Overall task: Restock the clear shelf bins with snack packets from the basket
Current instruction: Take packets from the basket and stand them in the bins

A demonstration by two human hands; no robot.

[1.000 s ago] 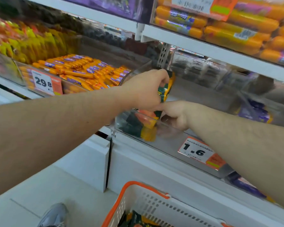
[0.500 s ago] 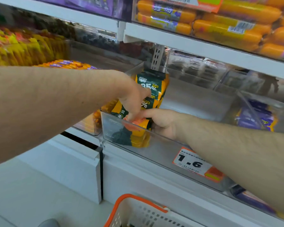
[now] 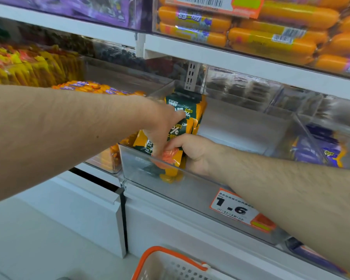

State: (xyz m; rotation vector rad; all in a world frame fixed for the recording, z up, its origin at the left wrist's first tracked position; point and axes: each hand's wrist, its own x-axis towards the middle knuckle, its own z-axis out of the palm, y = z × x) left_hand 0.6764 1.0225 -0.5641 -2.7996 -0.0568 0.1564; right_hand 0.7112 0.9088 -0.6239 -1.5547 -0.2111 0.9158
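Observation:
Several green and orange snack packets point(image 3: 190, 116) stand upright in the left end of a clear shelf bin point(image 3: 190, 188). My left hand point(image 3: 162, 126) reaches over the bin's front wall with its fingers pointing down onto the packets' fronts. My right hand point(image 3: 192, 152) is inside the bin to the right of the row, fingers curled round the packets' lower edges. The white basket with an orange rim point(image 3: 170, 261) shows at the bottom edge; its contents are out of view.
A price tag reading 1.6 point(image 3: 234, 209) sticks to the bin's front. Orange sausage packs point(image 3: 85, 87) fill the bin to the left, purple packets point(image 3: 319, 150) the bin to the right. The upper shelf point(image 3: 251, 61) holds large orange sausages. The bin's right part is bare.
My left hand has come down from the top of the packets to their fronts. The view has drifted left and up, so the basket shows less.

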